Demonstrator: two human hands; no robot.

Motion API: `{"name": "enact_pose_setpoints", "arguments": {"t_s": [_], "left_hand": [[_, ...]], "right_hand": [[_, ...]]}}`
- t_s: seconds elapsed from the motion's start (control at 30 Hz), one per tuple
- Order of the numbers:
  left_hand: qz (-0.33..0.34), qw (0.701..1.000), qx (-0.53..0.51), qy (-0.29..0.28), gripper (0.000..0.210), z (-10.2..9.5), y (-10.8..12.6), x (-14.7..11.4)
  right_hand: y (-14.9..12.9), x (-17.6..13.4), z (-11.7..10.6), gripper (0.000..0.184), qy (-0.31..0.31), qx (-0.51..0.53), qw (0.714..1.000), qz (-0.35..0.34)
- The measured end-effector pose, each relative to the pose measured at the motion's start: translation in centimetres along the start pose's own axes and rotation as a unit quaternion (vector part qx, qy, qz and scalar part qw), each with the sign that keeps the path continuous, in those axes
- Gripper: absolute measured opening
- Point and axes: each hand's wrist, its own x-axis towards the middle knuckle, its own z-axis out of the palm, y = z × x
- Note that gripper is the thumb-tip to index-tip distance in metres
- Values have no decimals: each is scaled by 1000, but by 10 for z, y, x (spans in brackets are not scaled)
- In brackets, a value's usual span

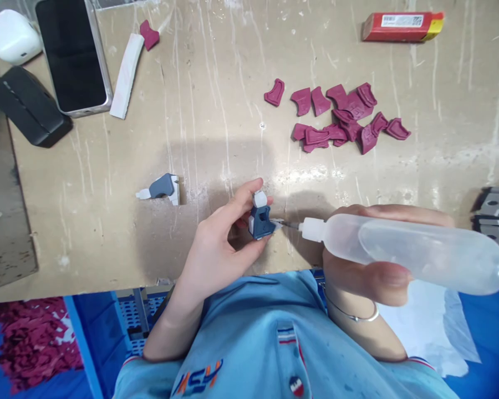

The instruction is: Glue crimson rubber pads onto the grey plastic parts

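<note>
My left hand (pixel 228 238) pinches a small blue and white plastic part (pixel 259 219) between thumb and fingers, just above the table's front area. Wrapped in my right hand (pixel 370 271) is a translucent squeeze bottle (pixel 419 249), lying almost level. The bottle's thin dark tip points left and meets, or nearly meets, the right side of the part; exact contact I cannot tell. A clear liquid shows inside the bottle. To the left, a similar blue and white part (pixel 162 187) rests on the table.
Several maroon pieces (pixel 316 136) lie at the back right, below a red lighter (pixel 399 27). A phone (pixel 75 55), black case (pixel 29 105), white earbud case (pixel 12 36) and white strip (pixel 127 75) sit at the left. A blue bin (pixel 93 332) of maroon pieces stands below.
</note>
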Motion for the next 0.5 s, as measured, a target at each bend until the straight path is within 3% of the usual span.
{"name": "enact_pose_setpoints", "arguments": {"t_s": [0.17,0.33,0.5], "left_hand": [[3,1000,-23,-6,71,0,-2,0],[5,999,-33,-12,74,0,-5,1],[0,999,-43,-17,74,1,-6,0]], "right_hand": [[4,13,4,39,37,-54,993,-96],[6,22,16,45,172,-88,948,-253],[4,23,21,45,190,-79,950,-237]]}}
